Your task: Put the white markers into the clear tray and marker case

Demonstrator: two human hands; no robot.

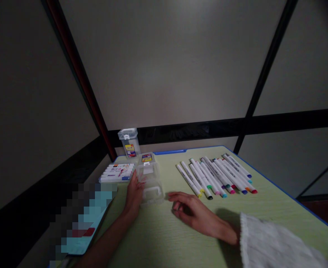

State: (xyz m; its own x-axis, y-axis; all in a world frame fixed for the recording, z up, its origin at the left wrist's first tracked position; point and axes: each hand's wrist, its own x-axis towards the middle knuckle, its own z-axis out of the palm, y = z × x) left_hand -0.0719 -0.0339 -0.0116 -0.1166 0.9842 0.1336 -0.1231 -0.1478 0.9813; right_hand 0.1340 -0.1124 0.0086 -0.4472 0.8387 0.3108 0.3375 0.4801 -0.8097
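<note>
My left hand rests on the green table and touches the left side of a clear plastic box that lies on its side, lid end toward me. The fingers lie against the box wall, partly hidden. My right hand hovers low over the table just right of the box, fingers loosely curled and apart, holding nothing. A row of several white markers with coloured caps lies beyond my right hand.
A pack of markers lies left of the box. Another clear box stands upright at the table's back edge. A blurred blue object sits at the left front. Grey panels with dark frames enclose the table.
</note>
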